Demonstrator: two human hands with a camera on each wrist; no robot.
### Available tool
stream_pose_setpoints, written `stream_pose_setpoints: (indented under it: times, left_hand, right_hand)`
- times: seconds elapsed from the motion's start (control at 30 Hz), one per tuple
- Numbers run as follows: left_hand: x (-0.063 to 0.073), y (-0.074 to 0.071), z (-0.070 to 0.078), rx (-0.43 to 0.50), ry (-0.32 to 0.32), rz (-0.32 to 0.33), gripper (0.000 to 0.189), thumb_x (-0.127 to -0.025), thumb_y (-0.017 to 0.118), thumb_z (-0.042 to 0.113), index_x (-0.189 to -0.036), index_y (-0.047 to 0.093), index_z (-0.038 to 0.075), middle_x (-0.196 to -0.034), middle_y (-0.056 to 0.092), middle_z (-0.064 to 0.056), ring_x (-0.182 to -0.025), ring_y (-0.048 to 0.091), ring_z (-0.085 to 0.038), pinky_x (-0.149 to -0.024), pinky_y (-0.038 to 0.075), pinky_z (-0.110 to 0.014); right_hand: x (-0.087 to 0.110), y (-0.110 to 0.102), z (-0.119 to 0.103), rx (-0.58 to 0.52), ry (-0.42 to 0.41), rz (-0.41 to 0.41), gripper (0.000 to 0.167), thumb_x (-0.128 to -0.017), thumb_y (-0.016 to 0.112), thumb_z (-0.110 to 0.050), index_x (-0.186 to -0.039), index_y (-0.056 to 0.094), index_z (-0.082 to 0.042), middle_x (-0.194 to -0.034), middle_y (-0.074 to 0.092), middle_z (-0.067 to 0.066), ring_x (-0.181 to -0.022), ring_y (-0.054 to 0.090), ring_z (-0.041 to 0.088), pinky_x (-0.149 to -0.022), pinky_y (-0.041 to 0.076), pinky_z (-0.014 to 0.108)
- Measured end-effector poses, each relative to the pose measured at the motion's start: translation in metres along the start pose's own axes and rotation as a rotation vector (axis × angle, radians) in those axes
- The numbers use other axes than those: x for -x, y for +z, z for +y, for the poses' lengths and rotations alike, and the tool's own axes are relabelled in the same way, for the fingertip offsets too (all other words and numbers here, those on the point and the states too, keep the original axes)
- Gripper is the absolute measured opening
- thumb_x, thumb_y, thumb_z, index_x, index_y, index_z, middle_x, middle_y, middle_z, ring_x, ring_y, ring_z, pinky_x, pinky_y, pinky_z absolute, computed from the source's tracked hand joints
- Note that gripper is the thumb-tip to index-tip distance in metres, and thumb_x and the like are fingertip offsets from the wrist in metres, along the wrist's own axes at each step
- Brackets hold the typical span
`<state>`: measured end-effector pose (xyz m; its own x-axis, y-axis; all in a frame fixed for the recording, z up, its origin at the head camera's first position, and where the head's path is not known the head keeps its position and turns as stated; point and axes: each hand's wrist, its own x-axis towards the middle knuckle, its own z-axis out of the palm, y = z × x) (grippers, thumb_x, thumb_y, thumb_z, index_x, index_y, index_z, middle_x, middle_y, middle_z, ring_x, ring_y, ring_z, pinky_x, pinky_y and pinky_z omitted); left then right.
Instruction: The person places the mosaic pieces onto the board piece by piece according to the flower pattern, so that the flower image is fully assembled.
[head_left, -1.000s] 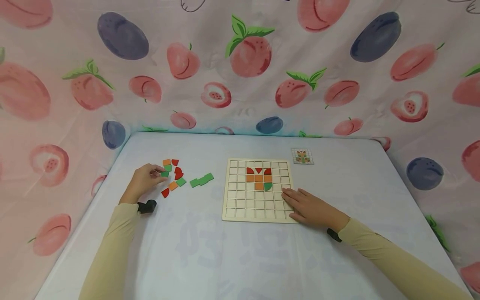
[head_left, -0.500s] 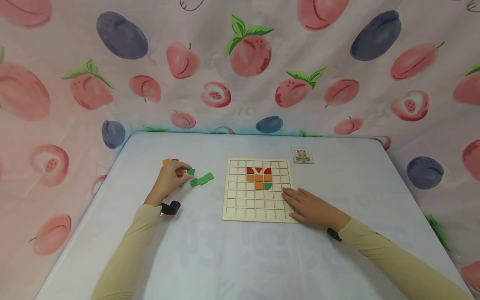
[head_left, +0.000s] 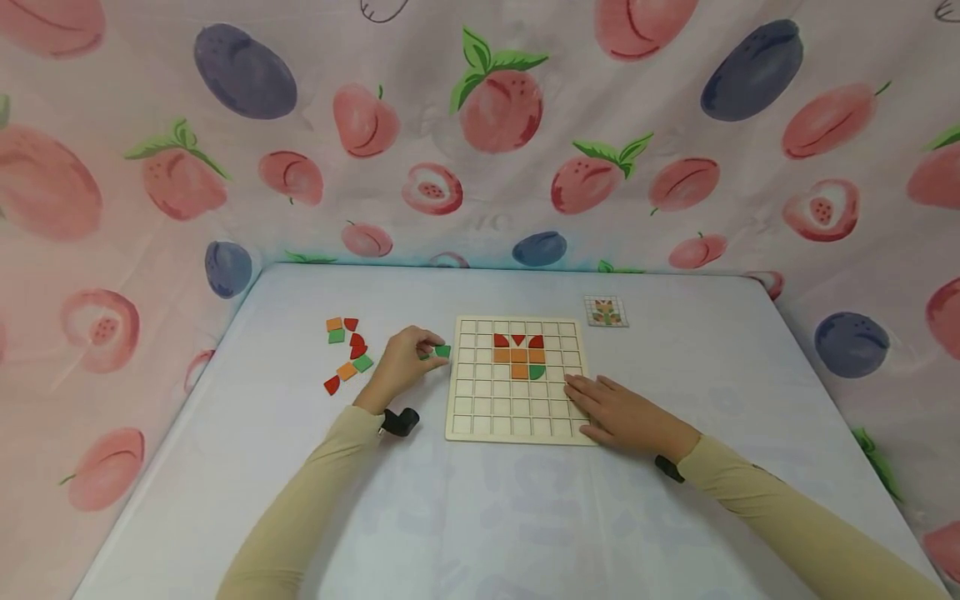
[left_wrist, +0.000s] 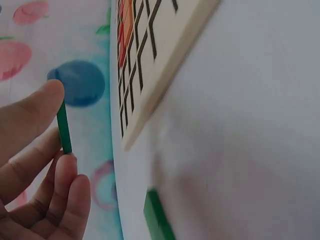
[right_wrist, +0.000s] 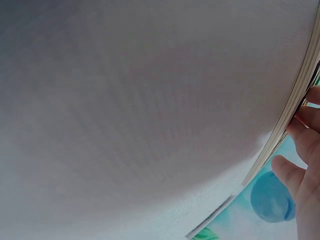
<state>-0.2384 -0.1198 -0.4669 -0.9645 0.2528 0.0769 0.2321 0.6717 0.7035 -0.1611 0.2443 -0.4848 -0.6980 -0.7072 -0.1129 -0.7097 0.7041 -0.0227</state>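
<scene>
My left hand pinches a thin green tile between thumb and fingers, just left of the wooden grid board. In the left wrist view that green tile stands edge-on in the grip, apart from the board. Another green tile lies on the table below it, mostly hidden by the hand in the head view. My right hand rests flat with its fingers on the board's right edge. On the board sit red tiles, orange tiles and one green quarter-round tile.
Loose red, orange and green tiles lie in a scattered line at the left of the table. A small pattern card lies behind the board to the right. A fruit-print cloth hangs behind the table.
My left hand has moved right from the loose tiles to beside the board, carrying a green tile. The loose tiles at the left are uncovered again. The right hand has stayed put.
</scene>
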Motion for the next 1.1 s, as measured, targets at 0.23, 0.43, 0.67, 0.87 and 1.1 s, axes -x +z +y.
stream_pose_setpoints:
  times: [0.23,0.43,0.67,0.87,1.1]
  left_hand:
    - [-0.007,0.025,0.015,0.03,0.014,-0.044,0.027,-0.078,0.077,0.017,-0.1,0.07,0.004,-0.097,0.062,-0.011,-0.085,0.059,-0.019,-0.079,0.051,-0.032]
    - [-0.015,0.04,0.027,0.005,0.057,-0.093,0.026,-0.077,0.077,0.016,-0.099,0.07,0.005,-0.095,0.061,-0.009,-0.082,0.057,-0.017,-0.076,0.05,-0.029]
    - [-0.023,0.058,0.039,-0.032,0.076,-0.168,0.022,-0.078,0.077,0.017,-0.096,0.071,0.006,-0.087,0.059,-0.006,-0.077,0.051,-0.014,-0.069,0.045,-0.025]
    - [-0.025,0.067,0.042,-0.068,0.062,-0.214,0.022,-0.077,0.078,0.02,-0.094,0.071,0.007,-0.084,0.058,-0.003,-0.077,0.05,-0.012,-0.068,0.043,-0.022]
    - [-0.024,0.067,0.046,-0.101,0.065,-0.221,0.021,-0.076,0.078,0.019,-0.092,0.071,0.007,-0.08,0.059,-0.003,-0.074,0.05,-0.012,-0.066,0.043,-0.023]
  right_hand:
    - [0.0,0.0,-0.001,0.001,-0.009,0.02,0.063,-0.096,0.05,-0.039,-0.145,0.033,-0.002,-0.152,0.031,0.013,-0.14,0.032,0.027,-0.111,0.031,0.048]
    - [0.0,-0.001,-0.001,0.013,-0.005,0.0,0.063,-0.097,0.048,-0.04,-0.145,0.032,-0.003,-0.153,0.03,0.012,-0.14,0.031,0.026,-0.111,0.031,0.047]
    - [0.001,0.0,0.0,0.014,-0.008,0.011,0.063,-0.097,0.048,-0.04,-0.146,0.032,-0.003,-0.153,0.03,0.012,-0.14,0.031,0.026,-0.111,0.032,0.047]
    - [0.0,0.002,0.0,0.018,-0.007,0.005,0.064,-0.097,0.046,-0.041,-0.146,0.031,-0.004,-0.154,0.029,0.011,-0.141,0.029,0.025,-0.112,0.03,0.047]
    - [0.0,0.002,0.001,0.022,-0.006,0.006,0.064,-0.097,0.046,-0.042,-0.146,0.031,-0.004,-0.154,0.029,0.011,-0.141,0.029,0.025,-0.112,0.03,0.047]
